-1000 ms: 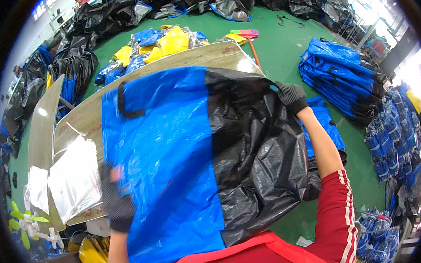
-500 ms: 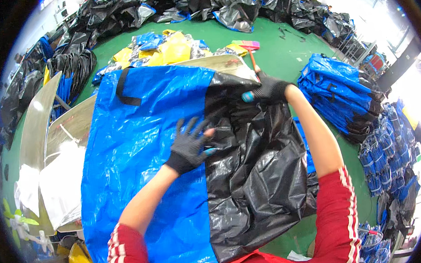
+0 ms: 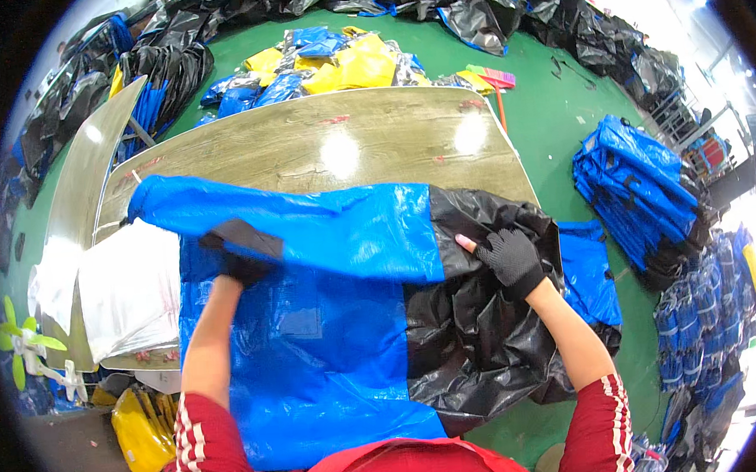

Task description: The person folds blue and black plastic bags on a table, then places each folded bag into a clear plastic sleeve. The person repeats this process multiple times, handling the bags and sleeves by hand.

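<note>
- While the blue-and-black tarpaulin piece [image 3: 358, 332] lies across the near part of the wood-grain table [image 3: 398, 139], its folded flap [image 3: 325, 226] runs left-right, roughly along the line between the hands.
- Left hand [image 3: 245, 248] is nearer the blue end, at the flap's near edge; fingers blurred, can't tell if it grips.
- Right hand [image 3: 512, 261] is on the black section, fingers part-spread, thumb out, no grip visible.
- Vs 0.5 s ago: tarp was spread flat; its far side is now doubled toward the wearer, exposing more tabletop. Left hand moved left from near the colour seam; right hand is nearer the body.
</note>
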Demonstrator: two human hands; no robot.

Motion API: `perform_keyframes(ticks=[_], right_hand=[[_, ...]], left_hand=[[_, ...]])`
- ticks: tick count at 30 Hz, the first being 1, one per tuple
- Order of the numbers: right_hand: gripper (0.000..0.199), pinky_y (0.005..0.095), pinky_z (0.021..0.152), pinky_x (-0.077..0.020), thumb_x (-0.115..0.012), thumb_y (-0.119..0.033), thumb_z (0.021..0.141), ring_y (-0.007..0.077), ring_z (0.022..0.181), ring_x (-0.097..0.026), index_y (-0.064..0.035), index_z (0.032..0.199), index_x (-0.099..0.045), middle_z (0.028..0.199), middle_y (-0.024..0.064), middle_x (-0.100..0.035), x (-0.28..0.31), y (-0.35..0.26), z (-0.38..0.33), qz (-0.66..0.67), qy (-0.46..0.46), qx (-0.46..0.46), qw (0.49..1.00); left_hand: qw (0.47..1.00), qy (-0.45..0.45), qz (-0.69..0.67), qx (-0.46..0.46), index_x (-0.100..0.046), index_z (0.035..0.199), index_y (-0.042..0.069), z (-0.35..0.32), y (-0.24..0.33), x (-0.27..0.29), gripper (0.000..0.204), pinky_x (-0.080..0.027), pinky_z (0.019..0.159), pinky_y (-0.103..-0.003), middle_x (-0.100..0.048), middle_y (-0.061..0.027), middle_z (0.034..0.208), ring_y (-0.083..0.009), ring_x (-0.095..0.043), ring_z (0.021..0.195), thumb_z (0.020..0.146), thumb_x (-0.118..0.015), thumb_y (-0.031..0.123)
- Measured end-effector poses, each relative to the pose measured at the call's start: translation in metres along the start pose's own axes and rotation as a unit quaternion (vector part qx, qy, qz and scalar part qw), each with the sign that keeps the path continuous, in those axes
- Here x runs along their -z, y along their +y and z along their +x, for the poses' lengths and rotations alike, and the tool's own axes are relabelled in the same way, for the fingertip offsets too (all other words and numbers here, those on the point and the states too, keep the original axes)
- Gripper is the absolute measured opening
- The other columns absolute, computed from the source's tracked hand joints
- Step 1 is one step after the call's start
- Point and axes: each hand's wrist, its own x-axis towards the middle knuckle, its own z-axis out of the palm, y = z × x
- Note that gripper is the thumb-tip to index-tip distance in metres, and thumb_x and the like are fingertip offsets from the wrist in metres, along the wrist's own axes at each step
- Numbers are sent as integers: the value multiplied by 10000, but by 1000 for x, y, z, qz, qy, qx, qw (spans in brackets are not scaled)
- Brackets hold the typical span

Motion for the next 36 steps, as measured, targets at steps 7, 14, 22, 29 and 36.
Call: perform_keyframes(ticks=[7,14,22,29,36], right_hand=[[277,443,653,-504,-489,-288,944,328,703,-653,-127,1045,-691,737,182,-658,35,-44,68,77,-211,-75,972],[685,512,985,-411,-638,-451,787,354,1154,-561,-240,1411,-446,1209,160,-616,64,3,61,120,-162,-133,970],[688,589,1043,-237,-559,-593,801,347,1307,-354,-247,1386,-447,1386,134,-440,-42,-6,6,2,14,-166,986],[628,513,1083,-271,-609,-466,805,398,1281,-407,-108,1315,-526,1334,202,-493,65,-52,-13,212,26,-162,963],[255,523,1099,-304,-653,-259,691,235,1120,-576,-218,941,-682,1040,31,-663,117,-116,-109,264,-55,-46,962]], left_hand=[[952,-49,251,166,-547,1230,66,5,2,184,371,-441,978,-414,-557,-180,1262,-300,-563,1131,935,-491,283],[938,-96,332,-29,-477,1379,151,17,92,131,719,-38,1144,-582,-397,-145,1469,-350,-226,1421,827,-499,612],[946,-121,253,161,-382,1430,94,-7,76,97,765,-184,1119,-566,-311,-223,1496,-357,-285,1396,831,-555,538],[909,-43,2,-415,-467,1378,237,73,288,16,682,-118,1116,-623,-400,-118,1466,-379,-284,1390,813,-574,603],[958,-48,59,-276,-447,1404,280,85,323,-16,714,8,1070,-699,-337,-161,1497,-374,-196,1428,798,-518,652]])
